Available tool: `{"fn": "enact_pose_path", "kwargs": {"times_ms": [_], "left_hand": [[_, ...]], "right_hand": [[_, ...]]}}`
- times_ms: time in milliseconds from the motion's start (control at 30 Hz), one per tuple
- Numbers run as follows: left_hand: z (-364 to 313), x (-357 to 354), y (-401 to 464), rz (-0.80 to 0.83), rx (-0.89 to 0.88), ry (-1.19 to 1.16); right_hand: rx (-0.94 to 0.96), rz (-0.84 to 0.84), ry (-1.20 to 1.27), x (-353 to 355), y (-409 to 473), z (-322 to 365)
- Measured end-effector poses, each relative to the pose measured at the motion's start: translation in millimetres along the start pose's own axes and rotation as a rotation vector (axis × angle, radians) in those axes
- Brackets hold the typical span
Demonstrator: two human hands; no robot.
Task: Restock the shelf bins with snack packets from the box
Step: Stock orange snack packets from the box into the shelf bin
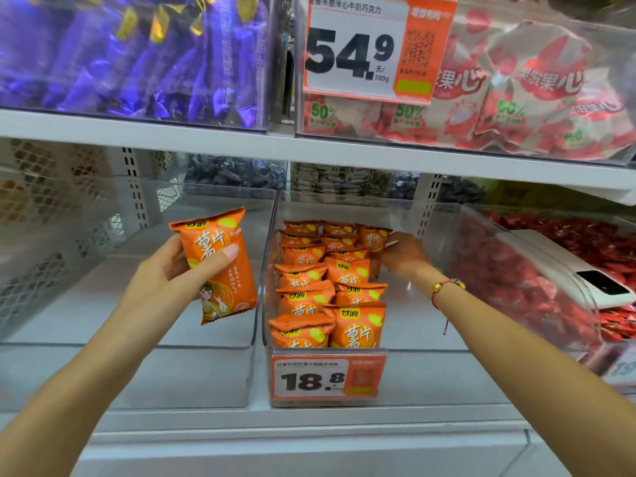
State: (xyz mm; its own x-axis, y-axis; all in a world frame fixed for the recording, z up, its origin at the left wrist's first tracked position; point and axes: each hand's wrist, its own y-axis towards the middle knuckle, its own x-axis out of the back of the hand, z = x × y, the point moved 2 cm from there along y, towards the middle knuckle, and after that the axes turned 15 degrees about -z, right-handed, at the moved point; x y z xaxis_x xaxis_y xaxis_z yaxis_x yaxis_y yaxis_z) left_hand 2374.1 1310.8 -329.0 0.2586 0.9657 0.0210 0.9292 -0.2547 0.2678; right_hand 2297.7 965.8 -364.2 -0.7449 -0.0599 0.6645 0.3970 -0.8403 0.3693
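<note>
One orange foil snack packet in my left hand, my right hand deep in the clear plastic bin.

My left hand grips an orange foil snack packet upright over the left clear bin. My right hand reaches to the far end of the middle clear plastic bin, fingers pinching a packet in the far row of orange packets standing in two near-to-far lines along its left side.
</note>
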Motion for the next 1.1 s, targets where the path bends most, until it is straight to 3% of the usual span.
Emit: {"fn": "enact_pose_path", "kwargs": {"times_ms": [533,733,933,1100], "left_hand": [[-0.4,1.7,-5.1,-0.008,-0.005,0.033],[-0.4,0.1,-2.3,0.013,0.012,0.051],[2.7,-1.4,0.0,-0.015,-0.011,0.032],[3.2,-1.5,0.7,-0.006,-0.044,0.023]], "right_hand": [[-0.024,0.184,-0.042,33.6,-28.0,1.6],[-0.002,0.001,-0.037,22.2,-11.6,6.3],[-0.075,0.108,0.099,0.8,4.3,-4.7],[-0.044,0.074,0.090,-5.1,6.4,-5.1]]}}
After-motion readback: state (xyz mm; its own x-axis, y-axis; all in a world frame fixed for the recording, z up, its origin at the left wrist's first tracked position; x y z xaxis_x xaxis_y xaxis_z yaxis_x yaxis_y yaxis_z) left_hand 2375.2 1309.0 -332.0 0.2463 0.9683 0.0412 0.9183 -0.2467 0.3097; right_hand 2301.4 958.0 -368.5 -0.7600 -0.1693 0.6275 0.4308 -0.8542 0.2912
